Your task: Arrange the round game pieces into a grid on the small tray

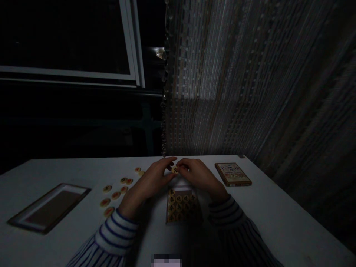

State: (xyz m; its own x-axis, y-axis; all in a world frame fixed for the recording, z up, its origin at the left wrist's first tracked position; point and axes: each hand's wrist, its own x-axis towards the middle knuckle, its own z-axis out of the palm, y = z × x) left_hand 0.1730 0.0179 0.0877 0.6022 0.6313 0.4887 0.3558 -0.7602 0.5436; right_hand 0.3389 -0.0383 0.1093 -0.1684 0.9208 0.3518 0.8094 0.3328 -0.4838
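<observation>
From my remote seat, the nearest thing is an open box (pixel 187 192) of Chinese chess pieces (pixel 178 199) bearing black characters. Just past it, left hand (pixel 158 171) and right hand (pixel 195 172) pinch one black-marked piece (pixel 174 170). I can't read the printed box (pixel 233 173) at right.

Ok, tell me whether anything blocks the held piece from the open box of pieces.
Nothing visible stands between the round piece, in the right hand, and the box of pieces. The left hand is close beside the piece; loose pieces lie off to the left.
</observation>
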